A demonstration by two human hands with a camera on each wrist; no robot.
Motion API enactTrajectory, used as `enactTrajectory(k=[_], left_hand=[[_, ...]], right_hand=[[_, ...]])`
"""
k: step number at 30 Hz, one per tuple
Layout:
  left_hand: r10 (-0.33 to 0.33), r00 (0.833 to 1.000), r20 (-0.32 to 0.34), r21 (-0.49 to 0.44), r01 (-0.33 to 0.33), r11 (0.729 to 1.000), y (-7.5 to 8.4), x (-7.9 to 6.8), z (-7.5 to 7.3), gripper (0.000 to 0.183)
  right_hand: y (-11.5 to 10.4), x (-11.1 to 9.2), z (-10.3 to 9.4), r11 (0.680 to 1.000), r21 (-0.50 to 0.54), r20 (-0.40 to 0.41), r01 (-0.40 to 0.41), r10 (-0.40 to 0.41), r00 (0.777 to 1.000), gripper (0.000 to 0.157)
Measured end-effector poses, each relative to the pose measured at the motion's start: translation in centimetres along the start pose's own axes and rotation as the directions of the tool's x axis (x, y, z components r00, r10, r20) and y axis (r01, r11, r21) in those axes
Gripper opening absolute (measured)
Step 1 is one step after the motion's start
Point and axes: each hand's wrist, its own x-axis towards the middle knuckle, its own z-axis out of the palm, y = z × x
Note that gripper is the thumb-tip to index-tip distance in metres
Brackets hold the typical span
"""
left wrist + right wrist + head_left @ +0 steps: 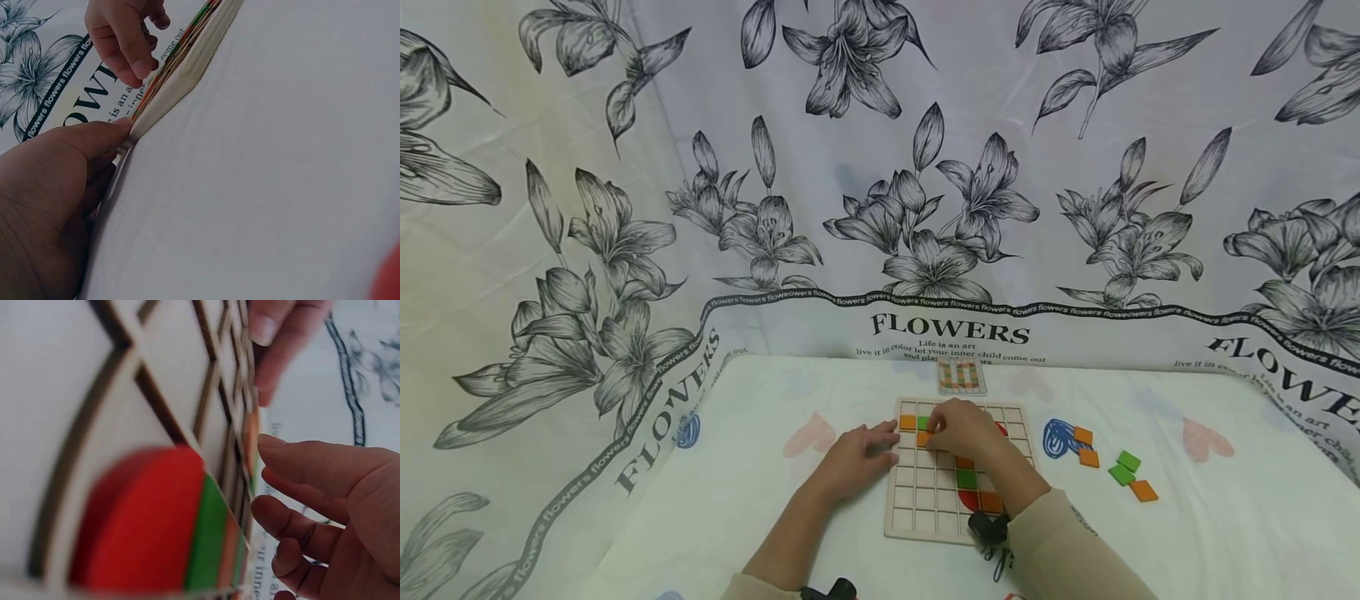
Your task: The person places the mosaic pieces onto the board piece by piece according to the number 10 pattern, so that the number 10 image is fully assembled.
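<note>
A wooden grid board (913, 500) lies on the white cloth, with coloured tiles in some cells. My left hand (855, 458) touches its left edge, the thumb against the rim in the left wrist view. Over the upper part of the board is my right hand (966, 429), its fingertips by an orange tile (922, 438). In the right wrist view, its thumb and forefinger stand apart with no tile visible between them. A green tile (923, 422) and another orange tile (907, 422) sit in the row above. My right hand and forearm hide several cells.
A small pattern card (961, 377) lies beyond the board. To the right are loose orange tiles (1083, 435) and green tiles (1129, 460). Lower on the board are a green tile (966, 479) and a red rounded piece (968, 500). A flower-printed cloth (955, 275) hangs behind.
</note>
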Motion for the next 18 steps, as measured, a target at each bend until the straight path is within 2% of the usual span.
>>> enactTrajectory(k=[5, 10, 14, 18], left_hand=[[-0.009, 1.0, 0.003, -0.003, 0.009, 1.0, 0.2, 0.1, 0.1, 0.036], [-0.008, 1.0, 0.0, 0.003, 0.008, 1.0, 0.4, 0.1, 0.0, 0.037], [-0.009, 1.0, 0.003, 0.008, 0.009, 1.0, 0.2, 0.2, -0.1, 0.037], [-0.021, 1.0, 0.003, 0.004, 0.021, 1.0, 0.1, 0.2, -0.1, 0.037]], right_hand=[[1.8, -1.3, -1.6, 0.996, 0.087, -0.053, -0.017, 0.022, 0.998, 0.018], [5.1, -3.5, -4.1, 0.99, 0.136, -0.13, -0.043, 0.061, 0.99, 0.023], [8.3, -5.5, -6.2, 0.984, 0.128, -0.167, -0.121, 0.142, 0.976, 0.034], [11.5, -7.3, -8.1, 0.97, 0.12, -0.165, -0.211, 0.229, 0.959, 0.044]])
